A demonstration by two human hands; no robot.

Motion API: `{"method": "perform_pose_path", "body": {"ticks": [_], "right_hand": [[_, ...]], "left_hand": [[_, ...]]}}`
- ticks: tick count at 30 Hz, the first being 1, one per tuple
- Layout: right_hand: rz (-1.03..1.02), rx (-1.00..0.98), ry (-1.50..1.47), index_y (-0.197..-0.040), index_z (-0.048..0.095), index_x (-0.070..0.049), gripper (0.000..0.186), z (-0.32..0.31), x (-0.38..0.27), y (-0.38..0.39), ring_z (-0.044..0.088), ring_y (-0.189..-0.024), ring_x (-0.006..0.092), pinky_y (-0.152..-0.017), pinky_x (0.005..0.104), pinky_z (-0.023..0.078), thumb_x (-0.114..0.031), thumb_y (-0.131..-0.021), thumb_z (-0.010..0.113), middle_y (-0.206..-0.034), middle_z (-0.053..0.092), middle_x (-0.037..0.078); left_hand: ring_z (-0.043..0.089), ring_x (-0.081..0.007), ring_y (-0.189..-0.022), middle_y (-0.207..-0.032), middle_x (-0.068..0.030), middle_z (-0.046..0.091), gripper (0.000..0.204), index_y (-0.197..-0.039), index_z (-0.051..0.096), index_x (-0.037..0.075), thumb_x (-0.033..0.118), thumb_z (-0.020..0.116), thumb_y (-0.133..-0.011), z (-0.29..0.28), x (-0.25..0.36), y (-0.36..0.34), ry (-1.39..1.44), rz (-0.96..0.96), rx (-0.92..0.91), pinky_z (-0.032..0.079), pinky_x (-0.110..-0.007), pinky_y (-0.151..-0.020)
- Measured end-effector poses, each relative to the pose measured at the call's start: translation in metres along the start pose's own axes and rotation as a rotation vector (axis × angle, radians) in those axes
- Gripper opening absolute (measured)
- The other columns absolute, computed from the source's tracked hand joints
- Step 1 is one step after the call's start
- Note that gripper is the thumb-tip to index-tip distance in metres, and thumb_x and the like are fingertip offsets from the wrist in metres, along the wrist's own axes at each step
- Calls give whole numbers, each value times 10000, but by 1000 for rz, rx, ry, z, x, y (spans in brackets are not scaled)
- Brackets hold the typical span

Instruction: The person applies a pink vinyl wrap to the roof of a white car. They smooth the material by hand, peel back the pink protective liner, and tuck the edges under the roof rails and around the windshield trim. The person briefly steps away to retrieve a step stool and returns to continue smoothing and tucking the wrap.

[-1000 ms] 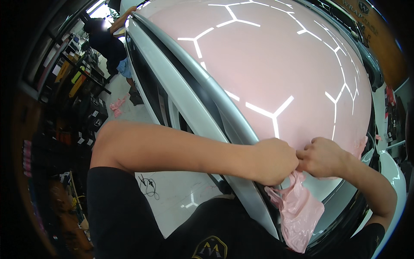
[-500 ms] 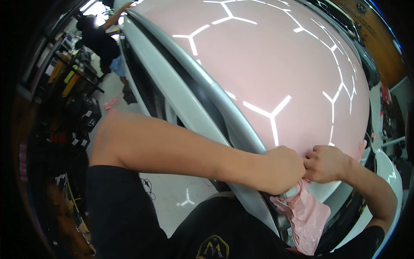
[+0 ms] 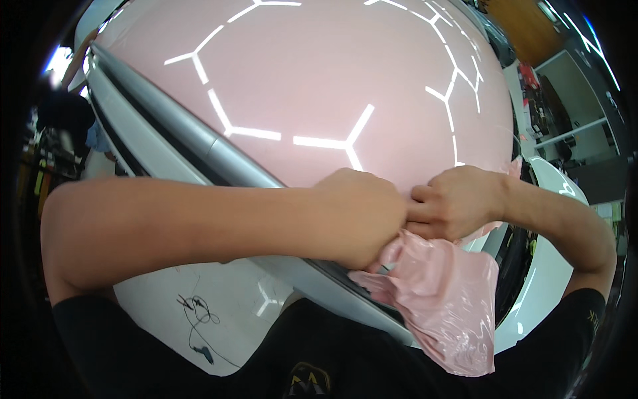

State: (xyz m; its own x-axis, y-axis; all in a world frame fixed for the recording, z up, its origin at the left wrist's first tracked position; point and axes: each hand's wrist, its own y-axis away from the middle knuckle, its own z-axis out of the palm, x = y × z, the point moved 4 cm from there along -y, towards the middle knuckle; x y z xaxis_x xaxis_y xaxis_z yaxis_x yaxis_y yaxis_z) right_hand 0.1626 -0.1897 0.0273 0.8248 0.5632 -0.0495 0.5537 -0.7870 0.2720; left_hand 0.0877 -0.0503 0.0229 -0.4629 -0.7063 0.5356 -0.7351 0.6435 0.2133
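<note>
A glossy pink surface (image 3: 279, 80) covers the car roof, which curves away in front of me. Loose pink film (image 3: 452, 292) hangs in wrinkled folds below my fists at the roof's near edge. My left hand (image 3: 362, 213) is closed on the top of this bunched film, its fingertips hidden from view. Right beside it, knuckles up, my right hand (image 3: 458, 203) has its fingers curled at the film's edge. More crumpled film shows past my right wrist. A silver roof rail (image 3: 219, 149) runs along the left side, ending under my left forearm.
White door frame (image 3: 143, 143) lies outside the rail. At far left a person in dark clothes (image 3: 66, 113) reaches to the car. A black cable (image 3: 196, 316) with a dark tool lies on the pale floor (image 3: 246, 326). The white car body (image 3: 551, 266) continues at right.
My view has shifted, so the roof sits further left and the hands higher in the picture. Both fists stay close together, and more of the loose film hangs spread out below them.
</note>
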Motion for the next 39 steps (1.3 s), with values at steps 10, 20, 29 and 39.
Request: {"method": "perform_pose_path", "body": {"ticks": [10, 20, 29, 39], "right_hand": [[485, 232, -314, -953, 664, 14, 222, -36, 41, -8, 670, -852, 418, -719, 502, 518, -205, -958, 625, -946, 692, 222], [797, 1601, -1295, -1353, 503, -8, 434, 48, -53, -11, 637, -1034, 207, -946, 345, 487, -244, -1008, 621, -1159, 671, 151], [385, 1578, -1073, -971, 643, -5, 280, 4, -30, -52, 652, -750, 182, -697, 287, 532, -239, -1069, 523, -851, 691, 68], [496, 2169, -1410, -651, 443, -147, 613, 57, -33, -46, 318, -438, 152, -570, 312, 321, -483, -1132, 267, -461, 339, 18]], "left_hand": [[617, -241, -1212, -1353, -172, 609, 573, -1376, 590, 21, 212, 741, -857, -28, -30, 38, 152, -139, -166, 522, -404, -975], [662, -399, -780, -824, -182, 690, 280, -815, 695, 0, 262, 738, -726, -35, 42, 31, -130, -114, 252, 488, -442, -687], [654, -358, -683, -715, -209, 665, 216, -857, 731, -13, 192, 726, -788, -54, 33, 44, -62, -222, 332, 525, -430, -696], [525, -322, -672, -723, -165, 551, 354, -779, 618, -48, 265, 659, -937, -70, -124, 148, -272, -419, 779, 417, -415, -673]]}}
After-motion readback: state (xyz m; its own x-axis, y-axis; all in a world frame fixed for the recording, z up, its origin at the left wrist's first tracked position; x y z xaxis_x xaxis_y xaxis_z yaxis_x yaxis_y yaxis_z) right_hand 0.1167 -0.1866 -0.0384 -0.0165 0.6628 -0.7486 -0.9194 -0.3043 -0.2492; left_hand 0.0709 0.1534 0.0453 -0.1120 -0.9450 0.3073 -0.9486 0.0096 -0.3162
